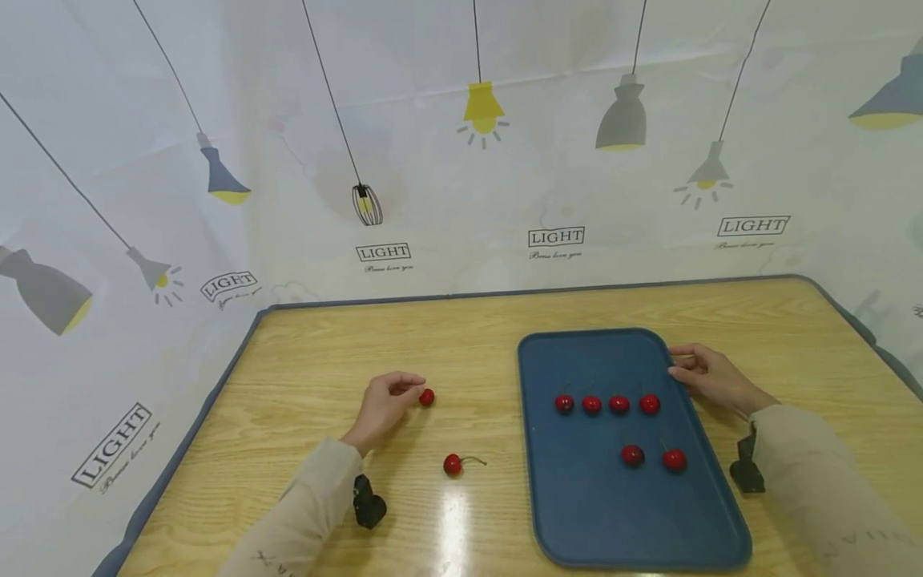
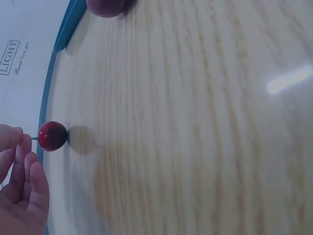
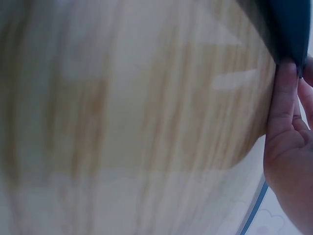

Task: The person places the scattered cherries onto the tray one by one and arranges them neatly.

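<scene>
My left hand [image 1: 385, 407] pinches a cherry [image 1: 427, 397] by its stem, thumb against fingertips. In the left wrist view the red cherry [image 2: 53, 136] stands out from the fingertips, close over the wooden table. A second cherry [image 1: 453, 465], its green stem pointing right, lies on the table nearer to me. At the blue tray's [image 1: 584, 513] right edge, my right hand [image 1: 714, 381] holds the rim between thumb and fingers. On the tray several cherries form a row, among them one cherry [image 1: 565, 403] at its left end; two more, including a cherry [image 1: 675, 459], sit below.
The wooden table [image 1: 324, 344] has a blue edge strip and meets a white wall covering [image 1: 447, 184] printed with lamps along the back and sides. Black wrist cameras show below both sleeves, one camera [image 1: 369, 503] over the table at left.
</scene>
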The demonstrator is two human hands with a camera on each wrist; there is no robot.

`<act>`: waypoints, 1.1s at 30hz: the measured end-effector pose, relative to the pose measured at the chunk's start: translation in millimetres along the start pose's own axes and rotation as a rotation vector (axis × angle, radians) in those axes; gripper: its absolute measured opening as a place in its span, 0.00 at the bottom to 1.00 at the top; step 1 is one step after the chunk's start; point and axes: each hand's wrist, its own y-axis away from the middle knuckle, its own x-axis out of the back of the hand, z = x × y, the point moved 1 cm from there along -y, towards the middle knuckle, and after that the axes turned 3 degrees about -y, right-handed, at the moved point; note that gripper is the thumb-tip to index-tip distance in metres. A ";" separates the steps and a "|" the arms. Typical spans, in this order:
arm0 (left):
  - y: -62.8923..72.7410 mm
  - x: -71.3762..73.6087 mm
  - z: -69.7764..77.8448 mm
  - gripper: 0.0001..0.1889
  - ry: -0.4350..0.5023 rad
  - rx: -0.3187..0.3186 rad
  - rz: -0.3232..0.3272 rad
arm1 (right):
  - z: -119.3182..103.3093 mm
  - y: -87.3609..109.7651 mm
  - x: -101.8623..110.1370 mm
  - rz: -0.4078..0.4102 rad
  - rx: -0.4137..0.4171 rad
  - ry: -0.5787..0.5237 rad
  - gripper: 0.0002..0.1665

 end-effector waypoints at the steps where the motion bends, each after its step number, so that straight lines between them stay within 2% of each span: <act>1: -0.2 -0.5 0.4 0.09 -0.004 -0.007 0.001 | -0.1 -0.1 -0.1 0.000 0.001 0.004 0.30; 15: 0.1 -11.3 15.3 0.10 -0.015 -0.126 -0.037 | 1.4 0.7 0.7 0.004 0.002 0.017 0.31; 19: 2.1 -15.7 25.2 0.10 -0.003 -0.161 -0.069 | 1.1 0.6 0.6 0.001 0.002 0.012 0.31; 24: 3.9 -24.7 36.0 0.11 0.004 -0.237 -0.124 | 1.2 0.1 0.6 0.005 0.000 0.027 0.31; 32: 6.6 -43.5 50.1 0.11 0.011 -0.311 -0.184 | 0.5 -0.1 0.7 0.011 -0.003 0.036 0.31; 33: 9.5 -44.5 55.5 0.11 0.012 -0.314 -0.193 | 0.3 0.0 0.8 0.011 -0.002 0.036 0.31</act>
